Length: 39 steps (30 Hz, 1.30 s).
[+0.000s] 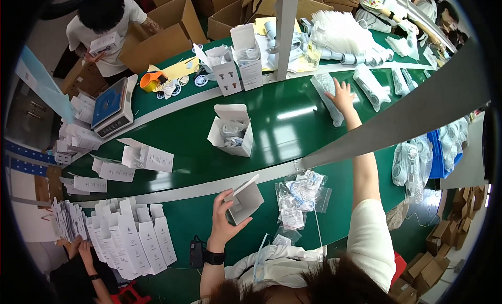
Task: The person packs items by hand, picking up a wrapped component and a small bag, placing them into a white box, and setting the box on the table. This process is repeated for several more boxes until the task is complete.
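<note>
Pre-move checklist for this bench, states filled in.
1. Held white carton secured in left grip: ok, thumb and fingers on its sides.
2. Held white carton's mouth open: ok.
3. Right grip at the clear-wrapped package: ok; whether it touches: cannot tell.
4. Clear-bagged bundle on the near green bench: ok.
5. Filled white carton closed: not ok, flap up.
</note>
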Motion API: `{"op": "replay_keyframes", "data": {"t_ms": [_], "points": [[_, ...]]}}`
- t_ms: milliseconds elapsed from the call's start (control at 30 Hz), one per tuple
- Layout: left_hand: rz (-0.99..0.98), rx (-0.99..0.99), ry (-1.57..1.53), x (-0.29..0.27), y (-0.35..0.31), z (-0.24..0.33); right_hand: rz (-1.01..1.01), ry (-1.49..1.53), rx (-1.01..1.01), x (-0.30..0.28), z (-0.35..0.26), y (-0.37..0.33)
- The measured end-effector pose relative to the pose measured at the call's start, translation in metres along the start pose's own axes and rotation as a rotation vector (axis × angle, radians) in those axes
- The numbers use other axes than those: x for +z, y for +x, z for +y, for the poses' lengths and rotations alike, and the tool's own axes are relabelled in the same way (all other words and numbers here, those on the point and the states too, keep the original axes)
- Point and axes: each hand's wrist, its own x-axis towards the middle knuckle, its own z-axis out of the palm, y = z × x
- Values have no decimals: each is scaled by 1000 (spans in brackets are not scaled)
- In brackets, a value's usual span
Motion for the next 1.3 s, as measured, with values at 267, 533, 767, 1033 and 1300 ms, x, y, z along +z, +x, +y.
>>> {"op": "replay_keyframes", "data": {"t_ms": [267,533,767,1033,1300], "points": [[112,-131,-109,16,-4,9,-294,398,34,-28,-13,-27],[248,-195,-175,23,0,9,220,1789,457,-171,21,-199],[292,-161,-124,36,-2,14,153,2154,606,-242,-146,-262],[383,-193,-50,47,-24,8,325,1134,-246,-211,-224,-279],[364,-170,-180,10,-60,0,30,850,-184,-136,-129,-289]]}}
